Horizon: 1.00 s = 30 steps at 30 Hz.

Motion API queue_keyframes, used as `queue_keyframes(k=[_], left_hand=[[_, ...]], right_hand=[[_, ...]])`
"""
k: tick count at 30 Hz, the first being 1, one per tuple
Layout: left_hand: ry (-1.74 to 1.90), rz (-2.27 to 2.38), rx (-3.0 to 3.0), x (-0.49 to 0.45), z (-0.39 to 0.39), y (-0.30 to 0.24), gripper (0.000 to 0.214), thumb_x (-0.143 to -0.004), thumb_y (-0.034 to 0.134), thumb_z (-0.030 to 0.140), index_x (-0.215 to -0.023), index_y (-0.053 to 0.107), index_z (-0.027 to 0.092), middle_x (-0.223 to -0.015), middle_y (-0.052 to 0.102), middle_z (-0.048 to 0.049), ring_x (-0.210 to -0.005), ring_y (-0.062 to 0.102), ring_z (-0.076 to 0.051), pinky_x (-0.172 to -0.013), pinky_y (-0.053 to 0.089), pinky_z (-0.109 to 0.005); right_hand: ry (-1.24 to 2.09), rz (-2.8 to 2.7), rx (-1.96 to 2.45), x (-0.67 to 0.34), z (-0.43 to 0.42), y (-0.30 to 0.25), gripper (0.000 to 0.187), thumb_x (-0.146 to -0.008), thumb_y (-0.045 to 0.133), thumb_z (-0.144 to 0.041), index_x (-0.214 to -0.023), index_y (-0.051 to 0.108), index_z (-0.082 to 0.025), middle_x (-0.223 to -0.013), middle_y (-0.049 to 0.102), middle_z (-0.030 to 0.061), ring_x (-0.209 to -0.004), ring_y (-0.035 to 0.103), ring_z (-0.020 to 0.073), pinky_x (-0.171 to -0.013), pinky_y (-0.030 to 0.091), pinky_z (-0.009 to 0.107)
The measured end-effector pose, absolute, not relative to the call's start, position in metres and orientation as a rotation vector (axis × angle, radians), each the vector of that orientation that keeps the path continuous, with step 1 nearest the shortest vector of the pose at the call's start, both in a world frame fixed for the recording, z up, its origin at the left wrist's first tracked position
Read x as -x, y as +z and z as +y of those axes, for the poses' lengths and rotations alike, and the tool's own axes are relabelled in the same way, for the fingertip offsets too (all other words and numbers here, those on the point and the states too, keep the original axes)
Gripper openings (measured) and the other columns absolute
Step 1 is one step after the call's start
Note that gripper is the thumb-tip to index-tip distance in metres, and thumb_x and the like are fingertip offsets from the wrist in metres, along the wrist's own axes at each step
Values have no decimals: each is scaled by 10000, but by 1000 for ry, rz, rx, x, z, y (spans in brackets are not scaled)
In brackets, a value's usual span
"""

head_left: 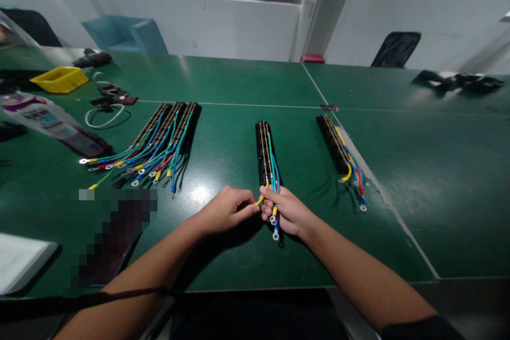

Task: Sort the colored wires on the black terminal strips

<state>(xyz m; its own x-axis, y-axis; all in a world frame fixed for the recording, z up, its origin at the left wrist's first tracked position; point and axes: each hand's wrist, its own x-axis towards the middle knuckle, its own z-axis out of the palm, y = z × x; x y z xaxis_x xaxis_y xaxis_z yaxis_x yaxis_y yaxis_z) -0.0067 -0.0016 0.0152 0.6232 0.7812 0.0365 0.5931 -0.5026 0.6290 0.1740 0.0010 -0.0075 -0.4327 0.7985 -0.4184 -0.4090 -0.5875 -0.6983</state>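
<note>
A black terminal block [262, 151] with brass-coloured strips lies lengthwise on the green table in front of me. Blue, green, red and yellow wires run from it toward me, and ring lugs [275, 235] show at their near ends. My left hand [231, 211] pinches a short yellow wire [260, 200] between thumb and fingertips. Wrapped round the wire bundle near the block's close end is my right hand [287, 211], its thumb beside the yellow wire. The fingers partly hide the wires.
To the left lie several wired terminal blocks [171, 122] side by side; another wired block [332, 141] lies to the right. A plastic bottle [51, 122], a yellow tray [61, 81], a white cable [105, 122] and a white box [24, 260] sit on the left side.
</note>
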Motion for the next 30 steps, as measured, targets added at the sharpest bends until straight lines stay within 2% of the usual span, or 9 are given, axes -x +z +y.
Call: queue_keyframes(k=[6, 13, 26, 30], left_hand=[[455, 1043, -2346, 6, -2, 12, 295, -918, 447, 350, -756, 584, 144, -579, 541, 20, -499, 447, -79, -516, 277, -204], [474, 1039, -2222, 6, -3, 17, 271, -895, 498, 352, -763, 612, 144, -659, 626, 7, -570, 530, -87, -556, 327, -205], [427, 1039, -2407, 8, -1, 9, 279, -920, 457, 354, -781, 582, 146, -636, 596, -2, -552, 504, -97, -544, 305, -214], [506, 1057, -2274, 7, -3, 14, 241, -883, 530, 366, -793, 592, 151, -683, 633, 0, -592, 547, -96, -569, 351, -203]], right_hand=[[2088, -626, 944, -175, 0, -7, 352, -695, 776, -343, -679, 470, -169, -437, 459, -86, -385, 449, 63, -415, 455, 213], [2050, -663, 977, -174, 0, -9, 343, -693, 772, -358, -686, 487, -167, -436, 467, -83, -390, 459, 68, -424, 481, 221], [2056, -672, 977, -175, 0, -6, 345, -699, 769, -348, -698, 469, -177, -429, 458, -94, -375, 445, 65, -415, 468, 217], [2030, -694, 992, -174, -1, -9, 350, -695, 766, -371, -690, 476, -175, -427, 458, -91, -375, 459, 68, -416, 472, 215]])
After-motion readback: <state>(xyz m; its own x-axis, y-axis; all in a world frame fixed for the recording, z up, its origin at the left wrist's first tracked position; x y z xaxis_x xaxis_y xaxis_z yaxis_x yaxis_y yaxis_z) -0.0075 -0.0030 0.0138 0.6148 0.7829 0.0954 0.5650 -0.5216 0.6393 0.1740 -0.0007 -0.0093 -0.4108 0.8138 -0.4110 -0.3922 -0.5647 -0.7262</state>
